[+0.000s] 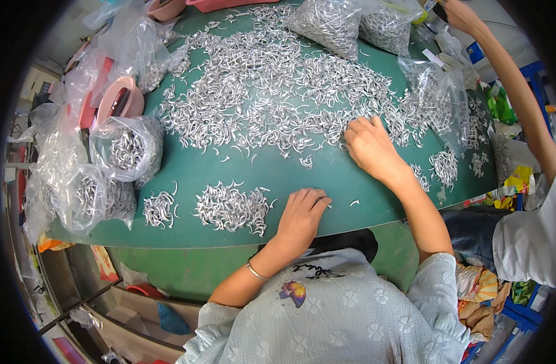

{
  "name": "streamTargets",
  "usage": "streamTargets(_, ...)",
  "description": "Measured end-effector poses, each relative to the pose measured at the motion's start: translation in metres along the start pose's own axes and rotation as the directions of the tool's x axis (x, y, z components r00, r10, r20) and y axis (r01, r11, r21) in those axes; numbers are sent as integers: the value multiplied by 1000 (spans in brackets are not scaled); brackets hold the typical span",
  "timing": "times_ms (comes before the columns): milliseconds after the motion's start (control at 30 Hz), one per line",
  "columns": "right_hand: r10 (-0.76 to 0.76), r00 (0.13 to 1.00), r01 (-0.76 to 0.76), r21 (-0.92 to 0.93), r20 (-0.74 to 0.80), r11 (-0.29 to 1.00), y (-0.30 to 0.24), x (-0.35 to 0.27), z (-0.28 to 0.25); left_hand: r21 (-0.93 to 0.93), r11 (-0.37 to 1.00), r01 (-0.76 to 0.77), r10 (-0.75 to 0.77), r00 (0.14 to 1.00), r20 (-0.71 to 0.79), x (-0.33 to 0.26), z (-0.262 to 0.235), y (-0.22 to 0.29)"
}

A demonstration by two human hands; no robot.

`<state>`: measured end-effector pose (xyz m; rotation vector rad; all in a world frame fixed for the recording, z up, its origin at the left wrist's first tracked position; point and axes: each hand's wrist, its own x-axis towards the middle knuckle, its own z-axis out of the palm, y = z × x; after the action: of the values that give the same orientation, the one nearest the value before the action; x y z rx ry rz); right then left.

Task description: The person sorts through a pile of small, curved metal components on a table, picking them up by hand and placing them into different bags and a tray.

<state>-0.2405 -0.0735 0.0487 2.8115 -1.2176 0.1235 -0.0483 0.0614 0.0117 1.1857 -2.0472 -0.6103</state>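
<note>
On the green table (351,182) a wide spread of small curved silver metal pieces (260,91) covers the far half, and the person's right hand (369,148) rests palm down at the near edge of that spread, fingers bent with the tips among the pieces — whether anything is pinched between them cannot be told. The left hand (301,215) lies nearer the table's front edge, fingers curled under with the knuckles up, a thin bangle (255,272) on its wrist; what it may have hold of is hidden. Just to its left sits a small sorted heap (232,208) of the same pieces, and beyond that a smaller heap (159,209). Along the left rim stand clear plastic bags (123,151) bulging with silver pieces, and behind them pink round tubs (117,100) half wrapped in plastic. At the far edge two more filled clear bags (357,21) lean together, and another clear bag (439,100) lies on the right side. A second person's arm (515,79) reaches along the right edge, beside crumpled yellow and green wrappers (508,182).
</note>
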Motion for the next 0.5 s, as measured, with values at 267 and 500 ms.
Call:
streamTargets(267, 43, 995, -28, 156, -90, 987, 2, -11, -6, -2, 1000, 7, -7, 1000, 10, 1, 1, 0)
streamTargets(500, 502, 856, -476, 186, -127, 859, 63, -116, -36, -1, 1000, 5, -5, 1000, 26, -1, -3, -1)
